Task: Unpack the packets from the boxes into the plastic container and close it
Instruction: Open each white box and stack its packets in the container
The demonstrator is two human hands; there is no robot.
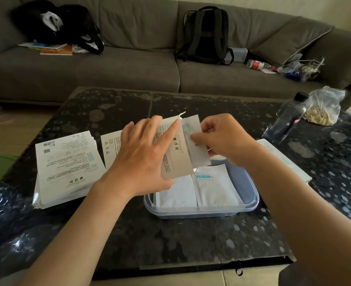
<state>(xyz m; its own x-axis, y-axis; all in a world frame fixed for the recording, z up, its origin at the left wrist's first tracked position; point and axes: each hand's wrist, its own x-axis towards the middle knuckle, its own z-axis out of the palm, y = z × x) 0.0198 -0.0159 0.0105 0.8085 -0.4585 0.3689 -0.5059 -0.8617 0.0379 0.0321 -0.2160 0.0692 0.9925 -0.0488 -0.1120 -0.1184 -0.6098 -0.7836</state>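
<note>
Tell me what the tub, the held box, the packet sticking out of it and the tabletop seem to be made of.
The tub looks like translucent bluish plastic with a glossy rim. The box is thin white printed cardboard, matte, with a torn flap. The packet is white and faintly shiny, perhaps foil or plastic film; hard to tell. The tabletop looks like dark speckled stone, polished or glass-covered, since it mirrors light.

I see a glossy, speckled dark stone table (170, 240), with glare at 8 o'clock. The container (247, 182) is smooth, clear plastic. The box (174, 153) is thin matt card. The packet (197, 145) poking from it looks smooth, white and faintly shiny. At 12 o'clock the sofa (129, 65) is coarse grey cloth and the backpack (205, 36) is matt black fabric.
</note>
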